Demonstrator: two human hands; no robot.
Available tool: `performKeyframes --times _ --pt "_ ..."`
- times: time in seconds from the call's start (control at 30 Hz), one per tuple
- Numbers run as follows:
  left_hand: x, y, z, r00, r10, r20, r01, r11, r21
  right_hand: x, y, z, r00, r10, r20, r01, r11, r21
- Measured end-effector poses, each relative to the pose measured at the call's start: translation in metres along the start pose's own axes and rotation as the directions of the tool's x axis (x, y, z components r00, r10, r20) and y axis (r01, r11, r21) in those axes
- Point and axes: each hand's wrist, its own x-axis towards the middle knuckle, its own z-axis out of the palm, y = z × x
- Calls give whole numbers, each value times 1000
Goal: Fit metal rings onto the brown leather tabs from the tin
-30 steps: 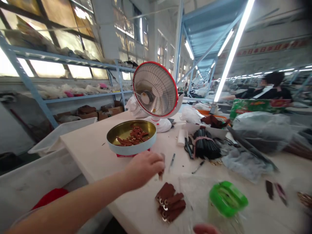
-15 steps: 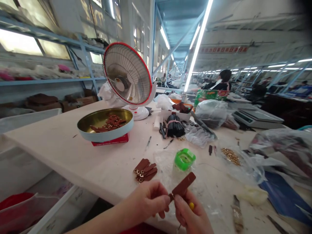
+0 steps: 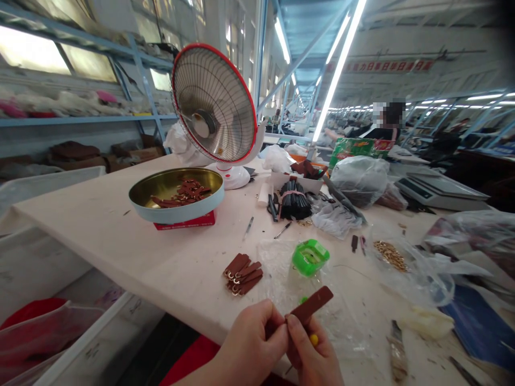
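A brown leather tab [image 3: 313,303] slants up and to the right from between my hands. My right hand [image 3: 313,354] is closed on its lower part, and a yellow knob [image 3: 314,339] shows between the fingers, with a thin metal tip below. My left hand [image 3: 255,335] pinches at the tab's lower end, its fingertips against those of the right; what exactly they grip there is hidden. Left of the tab lies a small pile of similar brown tabs [image 3: 243,274] with gold-coloured rings. A bright green plastic container [image 3: 310,257] sits just beyond my hands on clear plastic sheeting [image 3: 273,262].
A round tin [image 3: 177,213] with more brown tabs stands on a red box [image 3: 185,222]. Behind it is a red-rimmed fan heater [image 3: 215,102]. To the right are a bag of gold hardware [image 3: 389,256], a wrapped blade [image 3: 397,351] and a scale [image 3: 442,187]. A person [image 3: 388,128] sits farther back.
My left fingers have closed in against the tab's lower end, hiding the small piece that showed there. The whole view has shifted slightly. The tab stays in my right hand.
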Motion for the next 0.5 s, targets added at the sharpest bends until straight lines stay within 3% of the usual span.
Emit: performKeyframes --times 0.1,0.2,0.3,0.4,0.5 --pt "3 -1 1 999 -37 10 37 999 -19 2 9 -4 999 33 -9 -32 999 15" --pt "7 0 -1 983 -135 126 160 963 -217 5 9 -8 997 76 12 -76 996 45" --pt "9 1 -3 964 -157 216 225 914 -339 9 8 -13 991 122 60 -126 990 61" --pt "9 -1 0 975 -149 162 193 934 -300 10 10 -17 985 131 111 -136 990 32" --pt "7 -7 5 988 -123 95 141 968 -206 5 15 -16 994 93 62 -94 996 7"
